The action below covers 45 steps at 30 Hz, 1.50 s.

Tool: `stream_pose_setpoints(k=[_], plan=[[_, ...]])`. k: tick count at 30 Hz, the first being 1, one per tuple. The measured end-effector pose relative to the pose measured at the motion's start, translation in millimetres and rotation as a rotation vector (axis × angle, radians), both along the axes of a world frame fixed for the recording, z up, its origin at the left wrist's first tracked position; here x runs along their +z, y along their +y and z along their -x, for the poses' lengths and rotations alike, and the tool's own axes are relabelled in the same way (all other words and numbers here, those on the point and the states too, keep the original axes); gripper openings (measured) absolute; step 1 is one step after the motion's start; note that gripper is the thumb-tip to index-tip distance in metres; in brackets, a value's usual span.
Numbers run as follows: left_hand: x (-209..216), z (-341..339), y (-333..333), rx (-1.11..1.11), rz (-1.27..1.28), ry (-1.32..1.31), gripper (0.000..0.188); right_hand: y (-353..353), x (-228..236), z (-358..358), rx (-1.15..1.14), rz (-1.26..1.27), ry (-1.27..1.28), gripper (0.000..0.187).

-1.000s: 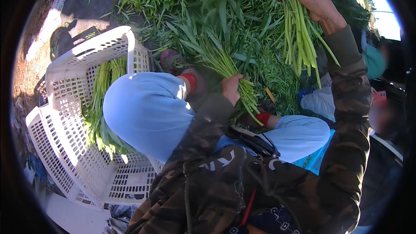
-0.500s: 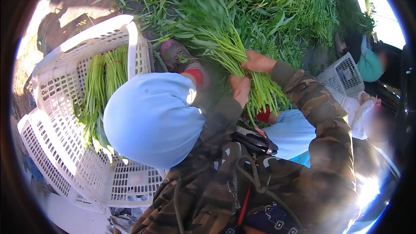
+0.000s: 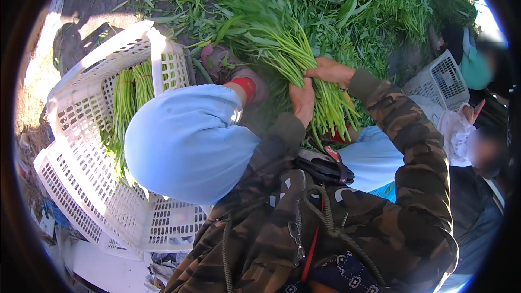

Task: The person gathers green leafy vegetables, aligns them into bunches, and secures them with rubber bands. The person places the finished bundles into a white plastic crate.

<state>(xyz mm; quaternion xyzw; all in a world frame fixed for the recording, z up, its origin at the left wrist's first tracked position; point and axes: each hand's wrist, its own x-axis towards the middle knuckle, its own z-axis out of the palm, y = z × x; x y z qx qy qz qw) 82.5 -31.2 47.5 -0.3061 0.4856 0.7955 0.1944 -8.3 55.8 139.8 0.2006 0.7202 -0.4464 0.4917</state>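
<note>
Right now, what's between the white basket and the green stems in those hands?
In the head view, the person's bent leg lies there: its light-blue knee, red band and shoe sit between the white basket and the held green stems.

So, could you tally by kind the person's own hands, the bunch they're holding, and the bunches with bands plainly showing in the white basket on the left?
Own hands, left hand and right hand: 2
Held bunch: 1
Banded bunches plainly showing in the white basket: 2
Total: 5 (others may be hidden)
</note>
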Motion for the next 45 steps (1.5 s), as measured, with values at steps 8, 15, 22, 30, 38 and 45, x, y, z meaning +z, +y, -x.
stream_pose_setpoints(k=[8,15,22,30,38,45], plan=[[14,-6,-6,-0.1,0.086,0.113,0.046,4,5,-22,-0.029,-0.012,-0.059,0.05],[39,0,-18,-0.481,0.316,-0.05,0.069,3,17,-39,-0.053,-0.034,-0.166,0.072],[49,-6,-22,-0.701,0.3,-0.042,0.077,11,-2,-70,0.052,0.158,-0.103,0.087],[13,-16,-4,-0.318,0.341,0.072,0.049,16,17,-71,-0.383,0.408,-0.135,0.087],[12,-15,-4,-0.352,0.354,-0.03,0.048,27,-36,-50,-0.614,0.249,-0.051,0.072],[31,-17,-12,-0.427,0.401,0.01,0.058,6,-55,-56,-0.471,0.034,0.01,0.052]])
